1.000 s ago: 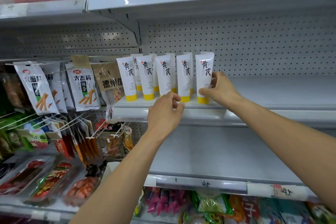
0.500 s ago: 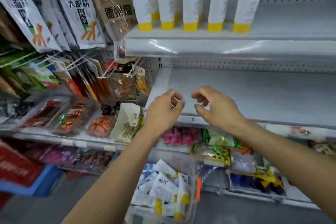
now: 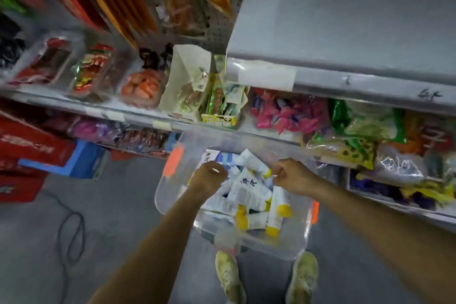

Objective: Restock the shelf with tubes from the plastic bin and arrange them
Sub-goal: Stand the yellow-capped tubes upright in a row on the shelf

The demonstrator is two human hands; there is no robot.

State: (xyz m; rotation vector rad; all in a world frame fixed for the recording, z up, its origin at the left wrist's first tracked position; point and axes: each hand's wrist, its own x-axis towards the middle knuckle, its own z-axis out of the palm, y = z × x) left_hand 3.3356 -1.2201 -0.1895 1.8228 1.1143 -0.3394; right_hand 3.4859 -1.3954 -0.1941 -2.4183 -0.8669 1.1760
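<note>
A clear plastic bin (image 3: 172,195) with orange latches stands on the floor in front of my feet. Inside it lies a loose pile of white tubes (image 3: 249,189) with yellow caps and black characters. Both hands are down over the pile with their backs to the camera. My left hand (image 3: 209,176) is at the left of the pile and my right hand (image 3: 291,176) at the right, by a tube's cap. Both have curled fingers that are hidden underneath, so a grip on a tube cannot be confirmed. The bare grey shelf (image 3: 345,20) is above right; the row of standing tubes is out of view.
Snack packs (image 3: 291,116) fill the low shelves behind the bin, and trays of packaged food (image 3: 91,74) sit at the left. Red cartons (image 3: 24,155) and a blue box (image 3: 84,160) stand on the floor at left, near a dark cable (image 3: 71,229). My shoes (image 3: 229,276) are below the bin.
My view has swung down from the shelf with standing tubes to the bin. Both hands dropped from the shelf edge into the bin, onto the tube pile.
</note>
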